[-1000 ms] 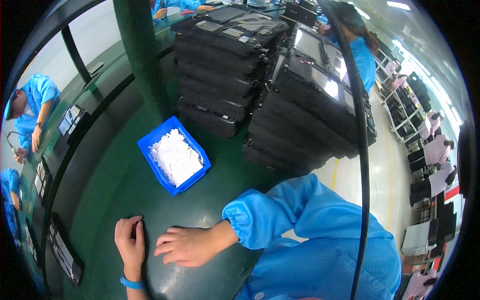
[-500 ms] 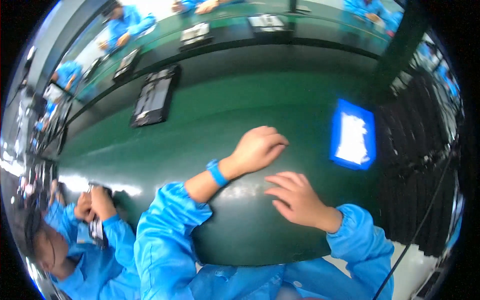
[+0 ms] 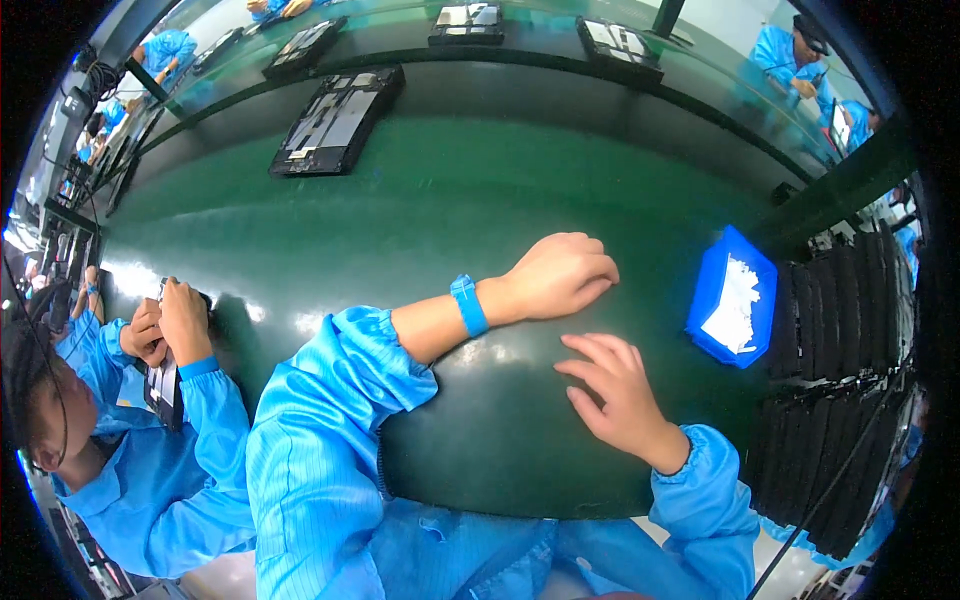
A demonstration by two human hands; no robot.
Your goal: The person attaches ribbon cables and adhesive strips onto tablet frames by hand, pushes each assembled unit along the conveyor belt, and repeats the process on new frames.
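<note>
My left hand (image 3: 565, 275) is held over the green tabletop (image 3: 480, 210), its fingers curled in under the palm and nothing showing in them. A blue band (image 3: 467, 305) circles that wrist. Nearer to me and a little to the right, my right hand (image 3: 622, 400) has its fingers apart, palm toward the table, holding nothing. The two hands do not touch. Right of them stands a blue plastic bin (image 3: 704, 335) with small white pieces (image 3: 738, 305) in it. Farther off at the left lies a flat black device (image 3: 335, 120) with grey panels and silver parts exposed.
Rows of thin black slabs (image 3: 840, 310) stand upright along the right side. Beyond the table, a raised dark ledge carries several similar devices (image 3: 467, 22). At my left, a co-worker's hands (image 3: 172, 325) work over a device (image 3: 163, 390). A thin cable (image 3: 835, 480) crosses the lower right.
The view has shifted, so the device and bin sit differently in the picture. My left hand has reached slightly to the right, its fingers more curled. The right hand stays spread.
</note>
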